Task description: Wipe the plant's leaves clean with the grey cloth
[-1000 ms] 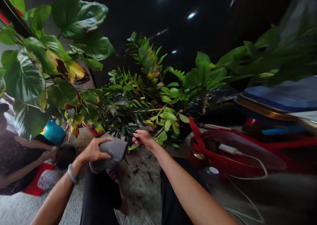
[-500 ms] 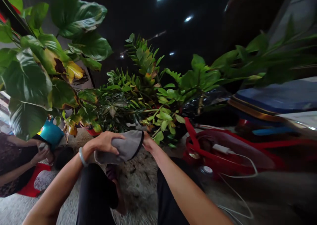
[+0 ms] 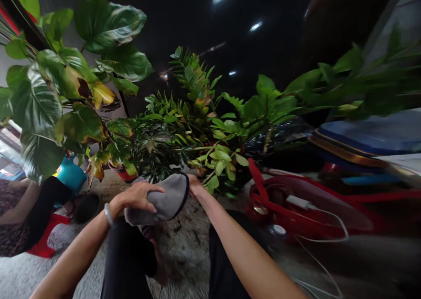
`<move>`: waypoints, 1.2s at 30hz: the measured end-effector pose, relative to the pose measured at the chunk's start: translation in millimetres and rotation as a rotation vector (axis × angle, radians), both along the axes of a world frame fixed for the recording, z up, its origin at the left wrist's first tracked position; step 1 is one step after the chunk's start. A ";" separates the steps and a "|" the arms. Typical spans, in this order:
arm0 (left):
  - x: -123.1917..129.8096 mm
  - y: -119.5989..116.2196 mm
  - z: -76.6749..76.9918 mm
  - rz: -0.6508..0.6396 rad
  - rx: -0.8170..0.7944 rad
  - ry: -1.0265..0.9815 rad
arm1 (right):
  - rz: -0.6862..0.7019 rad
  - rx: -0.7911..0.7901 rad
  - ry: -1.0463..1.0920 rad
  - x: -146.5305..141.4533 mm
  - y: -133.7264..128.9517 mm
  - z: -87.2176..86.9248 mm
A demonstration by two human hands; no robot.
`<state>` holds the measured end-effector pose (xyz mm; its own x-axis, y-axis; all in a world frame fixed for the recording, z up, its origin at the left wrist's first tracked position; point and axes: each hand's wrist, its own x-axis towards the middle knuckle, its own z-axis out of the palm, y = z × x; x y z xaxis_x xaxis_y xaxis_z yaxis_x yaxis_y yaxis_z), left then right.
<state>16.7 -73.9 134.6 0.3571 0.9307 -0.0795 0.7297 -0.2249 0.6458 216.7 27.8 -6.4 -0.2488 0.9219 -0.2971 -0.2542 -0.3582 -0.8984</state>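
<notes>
A soft grey cloth piece with black edging [image 3: 171, 196], rounded like a pouch or slipper, is held up above my knees. My left hand [image 3: 140, 197] grips it from the left, with the thumb and fingers across its near face. At the black-edged end on the right is my right hand [image 3: 194, 187]. Its fingers are mostly hidden behind or inside the edge, and it appears to hold that end. A pale bracelet [image 3: 108, 213] circles my left wrist.
Leafy potted plants [image 3: 197, 115] stand ahead. A red basket-like object [image 3: 279, 198] with a white charger [image 3: 297, 201] and cable lies at right, near a blue stack [image 3: 368, 132]. Another person [image 3: 16, 220] sits at left by a red stool [image 3: 52, 233] and a teal container [image 3: 72, 176].
The view has shifted slightly left, so the surroundings sit further right. The cloth piece's black-edged end is turned a little more toward me. The other person's hands have dropped out of sight.
</notes>
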 end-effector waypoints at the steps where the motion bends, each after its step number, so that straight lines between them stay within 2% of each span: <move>1: -7.0 -7.5 8.4 -0.002 -0.005 -0.029 | 0.017 0.003 0.009 1.5 0.1 -0.4; 3: -20.8 -8.4 33.6 0.077 0.092 -0.100 | 0.053 0.004 0.027 4.1 0.1 0.3; 5: -31.9 5.9 56.5 0.271 0.315 -0.205 | 0.068 0.003 0.038 5.2 0.1 2.6; 7: -38.3 24.0 61.8 0.441 0.479 -0.289 | 0.059 -0.003 0.041 4.2 -0.2 5.1; 9: -40.2 33.1 43.5 0.539 0.477 -0.282 | 0.050 -0.013 0.045 2.3 -0.9 6.8; 11: -39.4 25.7 8.3 0.554 0.324 -0.151 | 0.048 -0.015 0.045 1.1 -1.6 7.2; 13: -39.4 3.6 -27.2 0.504 0.095 0.033 | 0.053 -0.005 0.035 1.4 -2.0 6.5; 15: -42.3 -23.3 -45.8 0.425 -0.069 0.068 | 0.068 0.013 0.028 3.3 -1.9 5.2; 16: -45.0 -34.7 -45.3 0.400 -0.096 0.036 | 0.076 0.020 0.031 4.5 -1.6 4.6; 17: -48.2 -42.8 -38.1 0.398 -0.081 -0.011 | 0.082 0.026 0.038 5.5 -1.2 4.0; 19: -54.3 -46.1 -8.8 0.476 0.064 -0.118 | 0.084 0.032 0.057 6.7 -0.2 3.2; 22: -57.1 -20.2 41.5 0.656 0.389 -0.215 | 0.076 0.033 0.062 4.7 1.4 3.2; 24: -51.7 5.3 54.9 0.701 0.494 -0.225 | 0.073 0.033 0.061 1.3 1.8 4.1; 25: -46.8 15.8 52.4 0.699 0.489 -0.210 | 0.073 0.030 0.064 -0.4 1.7 4.8; 27: -35.1 25.7 31.5 0.636 0.360 -0.130 | 0.071 0.019 0.070 -2.7 1.2 6.0; 29: -24.7 17.3 1.4 0.482 0.129 -0.015 | 0.070 -0.005 0.050 -2.5 0.4 6.6; 31: -19.7 -4.0 -19.0 0.291 -0.087 0.040 | 0.067 -0.022 0.013 0.3 0.0 6.2; 32: -19.3 -15.1 -20.9 0.233 -0.143 0.039 | 0.069 -0.026 -0.004 2.2 0.0 5.7; 33: -19.9 -23.9 -16.4 0.213 -0.144 0.021 | 0.072 -0.025 -0.014 4.2 0.1 5.1; 34: -20.7 -28.7 -6.1 0.228 -0.089 -0.011 | 0.073 -0.021 -0.017 6.0 0.1 4.5; 36: -20.8 -23.2 25.2 0.332 0.153 -0.101 | 0.064 -0.005 -0.006 8.2 0.2 3.9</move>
